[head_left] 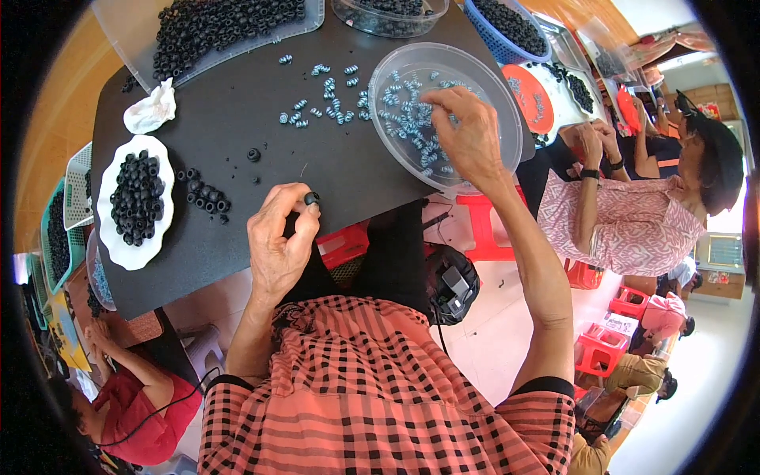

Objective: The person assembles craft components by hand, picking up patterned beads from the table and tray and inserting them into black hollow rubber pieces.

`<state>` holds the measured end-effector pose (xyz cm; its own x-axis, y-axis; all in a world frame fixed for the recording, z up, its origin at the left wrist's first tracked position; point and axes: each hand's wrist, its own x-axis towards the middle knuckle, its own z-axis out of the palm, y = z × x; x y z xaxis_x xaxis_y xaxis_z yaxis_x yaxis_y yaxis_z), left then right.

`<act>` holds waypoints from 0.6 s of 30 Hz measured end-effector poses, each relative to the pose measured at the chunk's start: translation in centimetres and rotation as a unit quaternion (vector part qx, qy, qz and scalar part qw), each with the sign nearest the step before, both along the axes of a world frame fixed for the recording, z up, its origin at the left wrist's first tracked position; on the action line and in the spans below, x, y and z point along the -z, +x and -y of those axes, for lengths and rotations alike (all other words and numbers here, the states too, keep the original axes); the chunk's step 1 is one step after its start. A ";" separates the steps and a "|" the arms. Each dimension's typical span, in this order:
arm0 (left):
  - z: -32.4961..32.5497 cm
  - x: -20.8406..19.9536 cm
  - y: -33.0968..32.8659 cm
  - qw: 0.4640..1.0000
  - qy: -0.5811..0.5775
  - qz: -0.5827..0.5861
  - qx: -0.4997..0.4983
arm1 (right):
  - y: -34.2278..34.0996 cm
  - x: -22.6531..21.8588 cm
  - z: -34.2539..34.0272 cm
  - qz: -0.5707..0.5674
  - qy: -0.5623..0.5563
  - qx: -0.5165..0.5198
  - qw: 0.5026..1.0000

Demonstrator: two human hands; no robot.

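Note:
My left hand (279,233) is closed over the near edge of the dark table, pinching a small black ring-shaped rubber piece (312,198) between thumb and forefinger. Over the clear round tub (513,150) my right hand (469,134) reaches in with curled fingers drawn together. Whatever lies between those fingertips is hidden. Small blue-and-silver striped spiral pieces (408,107) lie scattered inside the tub. More striped spiral pieces (334,104) are strewn on the table left of it. One loose black piece (253,155) sits beyond my left hand.
A scalloped white dish (163,226) of black pieces stands at left, with loose ones (207,194) beside it and a crumpled white cloth (150,108) behind. Bins of black pieces line the back, including a blue basket (507,55). Co-workers (617,214) sit right and left.

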<state>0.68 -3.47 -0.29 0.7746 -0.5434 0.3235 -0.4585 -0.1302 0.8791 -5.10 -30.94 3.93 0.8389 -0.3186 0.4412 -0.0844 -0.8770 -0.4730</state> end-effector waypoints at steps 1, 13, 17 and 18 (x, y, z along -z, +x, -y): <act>0.0 0.0 0.0 1.000 0.000 0.000 -0.001 | 0.0 -0.3 -0.5 0.014 0.027 -0.007 1.000; 0.1 -0.7 -0.3 0.999 -0.007 -0.042 -0.017 | 2.0 -0.2 1.9 0.051 0.014 0.012 0.999; 0.2 -0.7 -0.2 0.999 -0.011 -0.036 -0.010 | 4.0 0.3 5.4 -0.029 -0.010 -0.003 1.000; 0.3 -0.8 -0.2 0.999 -0.013 -0.033 -0.009 | 4.4 0.7 5.9 -0.053 -0.036 -0.006 0.998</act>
<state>0.44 -3.78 0.48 0.8037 -0.5220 0.2856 -0.3981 -0.1150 0.9101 -0.73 -36.80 3.19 0.8859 -0.2786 0.3709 -0.1191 -0.9094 -0.3986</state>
